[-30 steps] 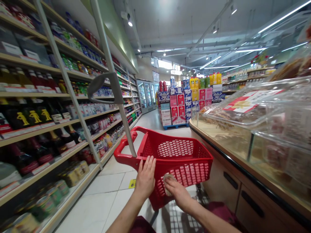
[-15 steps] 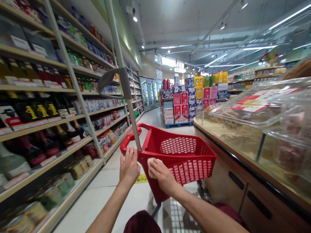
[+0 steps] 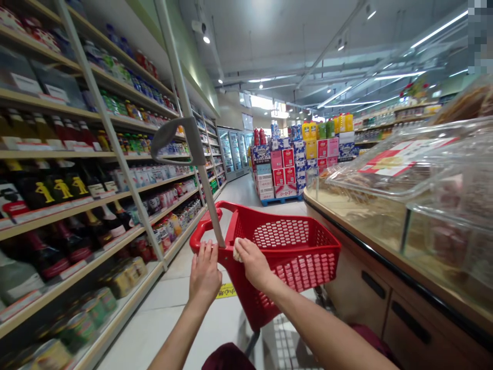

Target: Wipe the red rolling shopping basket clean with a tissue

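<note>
In front of me stands a shopping cart with a red plastic basket (image 3: 287, 272) whose sides are pierced with holes. A grey metal pole (image 3: 210, 200) with a grey plastic loop (image 3: 194, 141) rises at its near left corner. My left hand (image 3: 205, 275) rests on the red handle (image 3: 196, 236), its fingers curled over the edge. With my right hand (image 3: 254, 264) I press a crumpled whitish cloth (image 3: 238, 250) against the basket's upper rim, close to the pole. Part of the cloth is hidden under my fingers.
Shelves (image 3: 127, 180) of bottles and cans line the left side. To the right runs a display counter (image 3: 358, 231) with clear plastic packages (image 3: 400, 159). Stacked drink cartons (image 3: 283, 167) stand ahead on a blue pallet (image 3: 281, 200). A yellow floor sign (image 3: 227, 291) lies below the basket.
My right hand has moved up with the cloth, from the basket's side to its rim. My left hand stays on the handle. The view has shifted slightly.
</note>
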### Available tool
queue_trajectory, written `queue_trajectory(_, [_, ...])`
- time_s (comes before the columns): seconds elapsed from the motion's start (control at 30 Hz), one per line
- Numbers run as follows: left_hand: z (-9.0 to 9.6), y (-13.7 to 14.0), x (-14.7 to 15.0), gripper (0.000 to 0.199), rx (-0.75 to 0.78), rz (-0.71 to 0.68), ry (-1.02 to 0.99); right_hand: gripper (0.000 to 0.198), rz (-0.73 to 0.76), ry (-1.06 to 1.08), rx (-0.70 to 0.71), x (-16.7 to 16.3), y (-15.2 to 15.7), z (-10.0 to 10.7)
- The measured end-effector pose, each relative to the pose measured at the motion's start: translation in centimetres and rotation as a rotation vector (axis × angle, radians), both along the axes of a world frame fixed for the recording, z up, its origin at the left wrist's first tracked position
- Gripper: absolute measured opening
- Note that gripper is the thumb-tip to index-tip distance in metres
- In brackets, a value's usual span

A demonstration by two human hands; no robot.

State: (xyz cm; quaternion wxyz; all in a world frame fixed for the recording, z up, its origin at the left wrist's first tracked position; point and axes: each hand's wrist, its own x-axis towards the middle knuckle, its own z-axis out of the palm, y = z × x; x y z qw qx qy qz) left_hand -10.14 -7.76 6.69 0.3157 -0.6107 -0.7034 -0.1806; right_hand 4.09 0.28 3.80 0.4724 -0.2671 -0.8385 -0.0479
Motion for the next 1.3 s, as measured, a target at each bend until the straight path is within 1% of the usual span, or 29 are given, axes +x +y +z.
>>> queue_trajectory(0.1, [0.2, -0.4, -0.1, 0.058, 0.014, -0.017, 0.023, 0.036, -0.120, -0.078, -0.103, 3.7, 2.2, -0.7])
queue_trajectory(0.2, [0.2, -0.4, 1.1, 0.053, 0.089, -0.056, 0.046, 0.029, -0.230, -0.063, -0.165, 7.2, 3.5, -1.7])
queue_trajectory(0.27, [0.0, 0.2, 2.6, 0.050, 0.080, -0.140, 0.065, 0.029, -0.235, -0.072, -0.165, 7.5, 3.5, -1.9])
queue_trajectory(0.33, [-0.1, 1.2, 4.1, 0.050, -0.005, -0.199, 0.066, 0.031, -0.195, -0.109, -0.143, 6.6, 3.3, -1.9])
queue_trajectory(0.4, [-0.3, 2.2, 5.1, 0.051, -0.098, -0.176, 0.044, 0.034, -0.169, -0.144, -0.108, 6.2, 3.3, -2.1])
queue_trajectory(0.43, [-0.5, 2.6, 5.4, 0.052, -0.131, -0.152, 0.038, 0.035, -0.177, -0.152, -0.097, 6.7, 3.5, -2.4])
queue_trajectory(0.47, [-0.6, 2.9, 5.5, 0.053, -0.155, -0.134, 0.039, 0.035, -0.200, -0.150, -0.095, 7.8, 3.8, -2.7])
queue_trajectory(0.53, [-0.8, 3.0, 5.4, 0.055, -0.179, -0.126, 0.055, 0.034, -0.272, -0.124, -0.114, 11.1, 4.7, -3.5])
queue_trajectory(0.6, [-1.0, 2.9, 5.3, 0.056, -0.177, -0.122, 0.068, 0.033, -0.340, -0.093, -0.132, 14.4, 5.4, -4.1])
queue_trajectory(0.63, [-1.0, 2.8, 5.4, 0.056, -0.170, -0.113, 0.070, 0.033, -0.364, -0.081, -0.136, 15.5, 5.6, -4.3])
queue_trajectory(0.67, [-1.0, 2.7, 5.4, 0.055, -0.160, -0.100, 0.070, 0.032, -0.376, -0.076, -0.135, 15.9, 5.6, -4.5])
queue_trajectory(0.73, [-1.0, 2.5, 5.6, 0.055, -0.147, -0.081, 0.075, 0.032, -0.353, -0.087, -0.119, 15.2, 5.3, -4.6])
queue_trajectory(0.8, [-1.0, 2.3, 5.6, 0.055, -0.148, -0.083, 0.090, 0.033, -0.264, -0.125, -0.068, 14.0, 5.1, -4.9])
queue_trajectory(0.87, [-1.0, 2.2, 5.5, 0.057, -0.153, -0.098, 0.107, 0.034, -0.206, -0.142, -0.031, 14.1, 5.3, -5.2])
queue_trajectory(0.9, [-1.0, 2.1, 5.4, 0.057, -0.153, -0.103, 0.111, 0.034, -0.223, -0.136, -0.041, 15.1, 5.6, -5.5])
queue_trajectory(1.0, [-1.1, 2.0, 5.3, 0.056, -0.145, -0.103, 0.108, 0.036, -0.420, -0.074, -0.160, 19.9, 6.8, -6.1])
queue_trajectory(1.07, [-1.2, 2.0, 5.5, 0.055, -0.129, -0.093, 0.102, 0.036, -0.509, -0.053, -0.207, 22.2, 7.2, -6.3])
queue_trajectory(1.1, [-1.2, 2.0, 5.6, 0.054, -0.120, -0.087, 0.099, 0.036, -0.521, -0.052, -0.211, 22.4, 7.3, -6.3])
queue_trajectory(1.17, [-1.1, 2.1, 5.8, 0.054, -0.114, -0.078, 0.095, 0.037, -0.498, -0.070, -0.206, 21.4, 7.0, -6.5])
queue_trajectory(1.23, [-1.0, 2.0, 5.7, 0.053, -0.126, -0.076, 0.095, 0.042, -0.426, -0.100, -0.192, 19.8, 6.7, -6.9])
queue_trajectory(1.3, [-1.0, 2.0, 5.6, 0.054, -0.134, -0.082, 0.101, 0.046, -0.365, -0.102, -0.195, 19.7, 6.6, -7.3])
